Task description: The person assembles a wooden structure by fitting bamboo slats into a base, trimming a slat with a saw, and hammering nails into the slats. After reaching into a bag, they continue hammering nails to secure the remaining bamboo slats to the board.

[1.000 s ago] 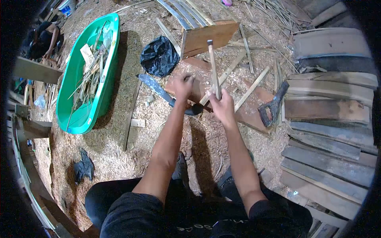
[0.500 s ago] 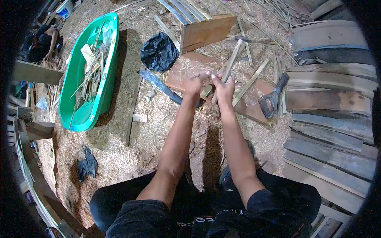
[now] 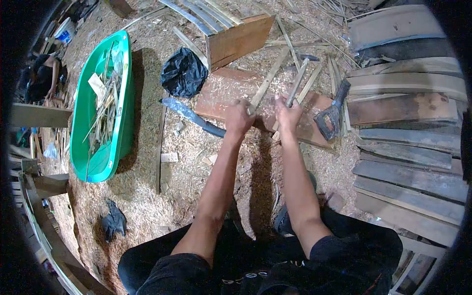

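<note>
My left hand [image 3: 239, 117] is closed round the lower end of a light wooden strip [image 3: 269, 79] that slants up to the right. A narrower, greyer strip [image 3: 298, 82] rises from my right hand [image 3: 288, 114], whose fingers are closed on it. Both hands are above a reddish-brown board [image 3: 223, 93] lying on the ground. Another pale strip [image 3: 309, 82] lies just right of the grey one. A handsaw [image 3: 329, 115] with a dark handle rests on the board's right end. Left of my left hand lies a curved blue-grey piece [image 3: 189, 114].
A green tub [image 3: 125, 105] of wood scraps stands at the left, with a black plastic bag [image 3: 184, 73] beside the board. A slatted wooden piece [image 3: 238, 42] is at the top. Planks [image 3: 408, 113] line the right. Another person [image 3: 46, 78] crouches at far left.
My hands have moved apart, and each now holds its own strip; before, they were close together at one raised strip. The whole view has shifted slightly.
</note>
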`<state>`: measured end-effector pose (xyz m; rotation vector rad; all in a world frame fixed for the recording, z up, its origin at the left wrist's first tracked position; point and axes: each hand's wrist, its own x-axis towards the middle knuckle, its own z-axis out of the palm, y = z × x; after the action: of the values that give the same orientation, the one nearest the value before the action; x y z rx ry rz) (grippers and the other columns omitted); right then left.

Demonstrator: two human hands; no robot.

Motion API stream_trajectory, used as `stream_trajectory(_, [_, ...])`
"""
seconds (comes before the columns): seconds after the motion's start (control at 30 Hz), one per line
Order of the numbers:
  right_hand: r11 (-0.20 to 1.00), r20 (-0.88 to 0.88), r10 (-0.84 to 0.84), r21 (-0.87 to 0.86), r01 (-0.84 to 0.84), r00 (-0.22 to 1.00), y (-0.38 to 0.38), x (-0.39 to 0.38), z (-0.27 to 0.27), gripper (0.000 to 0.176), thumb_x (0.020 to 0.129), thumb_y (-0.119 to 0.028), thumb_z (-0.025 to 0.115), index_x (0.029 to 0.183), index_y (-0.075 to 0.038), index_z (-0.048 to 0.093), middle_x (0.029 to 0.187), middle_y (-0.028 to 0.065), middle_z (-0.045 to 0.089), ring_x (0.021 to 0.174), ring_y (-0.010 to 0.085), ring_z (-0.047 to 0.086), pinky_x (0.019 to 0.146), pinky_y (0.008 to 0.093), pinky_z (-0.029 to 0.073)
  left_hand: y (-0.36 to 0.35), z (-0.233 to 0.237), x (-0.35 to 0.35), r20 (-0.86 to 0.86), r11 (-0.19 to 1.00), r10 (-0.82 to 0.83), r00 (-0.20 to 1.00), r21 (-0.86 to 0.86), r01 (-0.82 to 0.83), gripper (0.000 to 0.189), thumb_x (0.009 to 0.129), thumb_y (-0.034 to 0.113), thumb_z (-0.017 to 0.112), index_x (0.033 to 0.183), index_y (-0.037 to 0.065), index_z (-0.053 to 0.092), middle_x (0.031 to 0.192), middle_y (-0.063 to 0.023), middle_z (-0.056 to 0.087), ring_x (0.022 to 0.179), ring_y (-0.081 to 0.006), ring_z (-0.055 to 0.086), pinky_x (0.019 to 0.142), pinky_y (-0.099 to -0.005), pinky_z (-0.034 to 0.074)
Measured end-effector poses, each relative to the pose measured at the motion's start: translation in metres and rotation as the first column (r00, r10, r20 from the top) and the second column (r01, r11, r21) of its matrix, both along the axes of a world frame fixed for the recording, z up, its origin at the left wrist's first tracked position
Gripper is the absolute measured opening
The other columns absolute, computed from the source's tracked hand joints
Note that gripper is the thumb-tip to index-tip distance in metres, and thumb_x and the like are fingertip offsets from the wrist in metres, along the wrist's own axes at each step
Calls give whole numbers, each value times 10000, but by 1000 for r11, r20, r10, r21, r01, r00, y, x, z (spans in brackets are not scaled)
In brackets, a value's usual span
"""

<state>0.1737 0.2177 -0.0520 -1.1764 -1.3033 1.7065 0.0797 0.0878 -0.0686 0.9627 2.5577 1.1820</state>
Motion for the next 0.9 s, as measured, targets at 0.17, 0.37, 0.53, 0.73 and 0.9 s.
stream_trajectory(0.17, [987, 71, -69, 153, 58, 995, 10, 10, -10, 211, 814, -101, 795, 952, -34, 649, 678, -12, 583, 471, 59, 468, 385, 226, 323, 11, -5, 13, -56, 993, 110, 992, -26, -112, 255, 707, 176, 762, 921, 55, 692, 835, -193, 683, 789, -385, 670, 727, -452, 531])
stream_trajectory(0.37, [982, 68, -4, 186, -9, 998, -1, 5, -28, 163, 825, -71, 777, 940, -46, 665, 653, -23, 575, 442, 36, 434, 383, 214, 303, 30, 4, 9, 40, 990, 126, 991, -76, -123, 215, 758, 188, 726, 930, 59, 714, 856, -234, 691, 826, -382, 685, 730, -474, 537])
stream_trajectory(0.53, [858, 376, 55, 456, -236, 925, -9, 10, -6, 180, 795, -143, 798, 904, -53, 687, 648, 11, 606, 586, 132, 574, 575, 314, 473, 17, -4, -10, 169, 994, -112, 979, 35, 108, 251, 777, 126, 699, 1015, 53, 720, 899, -212, 697, 844, -386, 679, 769, -450, 536])
stream_trajectory(0.73, [838, 470, 301, 284, -466, 829, -10, 18, -8, 202, 803, -172, 757, 929, -28, 694, 710, 74, 669, 650, 146, 619, 635, 334, 493, -5, -15, -15, 298, 932, -346, 889, 216, 290, 402, 729, 12, 784, 1120, 36, 695, 1120, -83, 649, 891, -164, 649, 776, -302, 541])
stream_trajectory(0.9, [776, 490, 298, 375, -507, 819, -20, 16, -8, 226, 832, -192, 715, 928, 7, 672, 681, 166, 649, 643, 251, 677, 604, 379, 507, -6, -17, -18, 253, 908, -391, 885, 261, 327, 418, 743, 19, 785, 1144, -1, 670, 1158, -79, 626, 957, -179, 651, 831, -316, 543])
